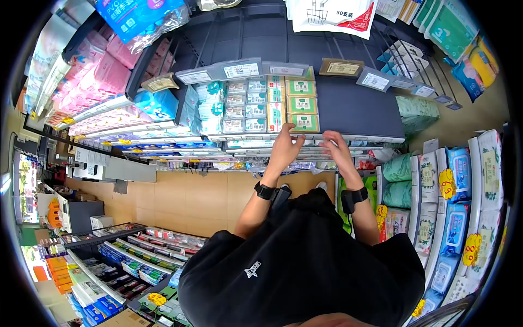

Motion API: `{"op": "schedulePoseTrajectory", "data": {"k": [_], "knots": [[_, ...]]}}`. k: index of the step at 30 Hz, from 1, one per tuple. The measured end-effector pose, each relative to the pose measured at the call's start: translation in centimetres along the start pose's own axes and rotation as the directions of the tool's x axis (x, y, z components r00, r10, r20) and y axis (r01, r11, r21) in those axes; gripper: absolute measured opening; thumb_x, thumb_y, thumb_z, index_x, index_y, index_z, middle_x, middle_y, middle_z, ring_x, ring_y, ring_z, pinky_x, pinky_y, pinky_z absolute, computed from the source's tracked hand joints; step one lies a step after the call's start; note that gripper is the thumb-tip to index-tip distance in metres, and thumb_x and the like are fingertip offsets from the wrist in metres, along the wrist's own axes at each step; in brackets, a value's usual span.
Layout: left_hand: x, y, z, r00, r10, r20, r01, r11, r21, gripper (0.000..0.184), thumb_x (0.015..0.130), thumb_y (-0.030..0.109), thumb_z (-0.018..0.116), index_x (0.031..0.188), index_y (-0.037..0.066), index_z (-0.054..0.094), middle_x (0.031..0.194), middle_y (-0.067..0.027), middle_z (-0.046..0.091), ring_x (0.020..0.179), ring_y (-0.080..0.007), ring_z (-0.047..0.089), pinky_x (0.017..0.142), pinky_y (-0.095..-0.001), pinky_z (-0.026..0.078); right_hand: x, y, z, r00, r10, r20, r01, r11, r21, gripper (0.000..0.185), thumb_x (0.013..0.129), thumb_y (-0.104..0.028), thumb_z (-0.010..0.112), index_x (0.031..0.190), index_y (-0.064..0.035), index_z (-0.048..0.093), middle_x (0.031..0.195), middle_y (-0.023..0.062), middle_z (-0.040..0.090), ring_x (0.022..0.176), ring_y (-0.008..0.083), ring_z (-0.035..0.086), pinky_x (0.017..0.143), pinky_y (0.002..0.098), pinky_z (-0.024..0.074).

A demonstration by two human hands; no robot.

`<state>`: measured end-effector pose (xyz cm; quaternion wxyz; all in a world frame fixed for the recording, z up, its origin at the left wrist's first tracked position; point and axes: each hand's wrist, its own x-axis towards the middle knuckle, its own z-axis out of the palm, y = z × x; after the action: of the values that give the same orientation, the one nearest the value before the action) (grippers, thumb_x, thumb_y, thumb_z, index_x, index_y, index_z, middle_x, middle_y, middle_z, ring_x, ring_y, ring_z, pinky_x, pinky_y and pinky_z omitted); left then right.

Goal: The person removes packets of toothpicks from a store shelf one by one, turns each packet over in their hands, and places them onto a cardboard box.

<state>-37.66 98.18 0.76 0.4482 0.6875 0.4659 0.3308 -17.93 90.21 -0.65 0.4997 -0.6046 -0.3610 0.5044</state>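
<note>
My left hand is at the shelf's front edge, fingertips by the nearest of the small green-and-yellow boxes. Its thumb and forefinger are apart, and I cannot tell whether it touches the box. To the right, my right hand hovers at the same edge, fingers loosely bent and apart, nothing in it. The boxes stand in a short column, with narrower orange-and-white packs beside them. Further left are rows of small clear-lidded packs. Each wrist wears a black band.
Price tags hang on hooks above the dark shelf. Pink packs fill the left side. Wet-wipe packs line a shelf on the right. Behind me runs a tan floor, with another low shelf beyond.
</note>
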Motion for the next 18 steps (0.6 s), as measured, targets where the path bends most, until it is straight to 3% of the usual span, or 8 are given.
{"op": "schedulePoseTrajectory", "data": {"k": [4,9,13,18], "knots": [[1.5,-1.7,0.8,0.999,-0.028,0.039,0.026,0.998,0.051,0.055,0.091,0.023,0.072,0.128,-0.008,0.047,0.122,-0.0275,0.062,0.093,-0.0314,0.072,0.077,-0.0396,0.056,2.3,0.8,0.0,0.999,0.024,-0.027,-0.024,1.0,-0.008,0.04,0.102,-0.018,0.054,0.139,-0.0034,0.047,0.138,0.0133,0.053,0.113,0.0233,0.064,0.088,0.0328,0.0524],[2.6,-2.4,1.5,0.992,-0.106,0.063,0.099,0.99,0.103,0.06,0.09,0.025,0.073,0.129,-0.01,0.044,0.103,-0.0286,0.068,0.083,-0.0329,0.072,0.073,-0.0412,0.057,4.5,1.1,0.4,0.999,0.046,-0.015,-0.046,0.999,-0.014,0.052,0.1,-0.017,0.058,0.144,0.0032,0.04,0.147,0.0193,0.046,0.107,0.0229,0.067,0.083,0.0313,0.055],[2.7,-2.7,2.0,0.994,-0.105,0.042,0.099,0.987,0.129,0.062,0.09,0.028,0.073,0.129,-0.011,0.043,0.099,-0.0287,0.069,0.082,-0.0339,0.072,0.072,-0.0418,0.056,5.7,1.7,0.3,0.998,0.053,-0.014,-0.053,0.998,-0.024,0.053,0.099,-0.018,0.059,0.144,0.003,0.039,0.147,0.0197,0.045,0.106,0.0223,0.067,0.081,0.031,0.0556],[2.4,-2.0,2.2,0.988,-0.149,0.048,0.129,0.949,0.289,0.068,0.09,0.034,0.071,0.131,-0.012,0.042,0.097,-0.0307,0.068,0.082,-0.035,0.072,0.073,-0.0431,0.056,6.0,2.1,0.2,0.998,0.059,0.017,-0.059,0.998,-0.01,0.052,0.098,-0.017,0.061,0.142,0.0034,0.041,0.144,0.0194,0.048,0.102,0.0216,0.067,0.081,0.031,0.0562]]}}
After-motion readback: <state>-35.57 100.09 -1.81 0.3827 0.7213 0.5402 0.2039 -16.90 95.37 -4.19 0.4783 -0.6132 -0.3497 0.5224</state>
